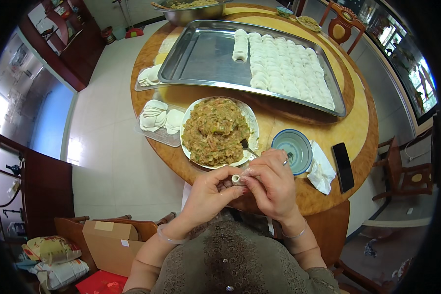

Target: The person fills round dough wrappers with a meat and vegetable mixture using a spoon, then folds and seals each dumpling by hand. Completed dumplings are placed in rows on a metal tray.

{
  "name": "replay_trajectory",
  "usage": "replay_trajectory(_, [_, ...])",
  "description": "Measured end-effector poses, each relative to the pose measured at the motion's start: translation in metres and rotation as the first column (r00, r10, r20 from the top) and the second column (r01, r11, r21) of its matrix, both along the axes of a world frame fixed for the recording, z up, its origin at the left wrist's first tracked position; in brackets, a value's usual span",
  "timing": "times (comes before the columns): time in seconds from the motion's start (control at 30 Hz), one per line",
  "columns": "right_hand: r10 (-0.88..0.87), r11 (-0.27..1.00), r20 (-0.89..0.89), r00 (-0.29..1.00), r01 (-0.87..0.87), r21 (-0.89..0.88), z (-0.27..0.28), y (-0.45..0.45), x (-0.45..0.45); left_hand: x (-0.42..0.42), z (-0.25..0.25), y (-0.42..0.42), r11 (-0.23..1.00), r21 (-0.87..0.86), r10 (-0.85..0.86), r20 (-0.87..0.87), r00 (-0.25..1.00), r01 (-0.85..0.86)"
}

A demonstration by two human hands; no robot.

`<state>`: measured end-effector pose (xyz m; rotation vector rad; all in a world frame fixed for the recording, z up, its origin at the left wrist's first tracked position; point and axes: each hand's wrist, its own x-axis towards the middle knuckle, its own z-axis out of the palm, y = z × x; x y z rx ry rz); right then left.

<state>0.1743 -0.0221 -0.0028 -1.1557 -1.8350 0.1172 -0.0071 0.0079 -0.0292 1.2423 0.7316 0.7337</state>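
Note:
Between my left hand (214, 193) and my right hand (273, 183), the fingers pinch a small piece of white dough (236, 179), folded so that a round opening shows at its end. Both hands are just in front of a plate heaped with minced filling (217, 128). The handle of a metal utensil (250, 150) leans from the filling towards my right hand. Beyond my right hand stands a blue-rimmed glass bowl (297, 156) of clear liquid. Round dough wrappers (153, 115) lie stacked on a clear plastic tray left of the plate.
A large metal tray (205, 85) holds rows of shaped dumplings (286, 70). More wrappers (150, 76) lie at its left corner. A crumpled tissue (321, 171) and a black phone (343, 167) are at the right. A metal basin (194, 14) stands at the far edge.

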Motion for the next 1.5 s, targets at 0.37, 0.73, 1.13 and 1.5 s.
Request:
replay_trajectory(0.37, [-0.01, 1.0, 0.105, 0.994, 0.008, 0.017, 0.004, 0.0, -0.003, -0.004, 0.002, 0.003, 0.996, 0.089, 0.012, -0.123, 0.992, -0.001])
replay_trajectory(0.73, [0.036, 0.999, 0.106, 0.994, -0.034, -0.026, -0.004, 0.0, -0.005, -0.006, 0.002, 0.005, 0.982, 0.189, 0.035, -0.245, 0.969, 0.013])
replay_trajectory(1.13, [0.081, 0.984, -0.091, 0.993, -0.095, -0.154, 0.005, -0.003, -0.007, -0.01, 0.007, 0.007, 0.991, 0.07, -0.105, -0.146, 0.984, 0.116])
replay_trajectory(1.5, [0.077, 0.927, -0.239, 0.968, -0.157, -0.34, 0.009, -0.012, 0.002, -0.019, 0.025, 0.011, 0.937, -0.285, -0.134, 0.236, 0.962, 0.2])
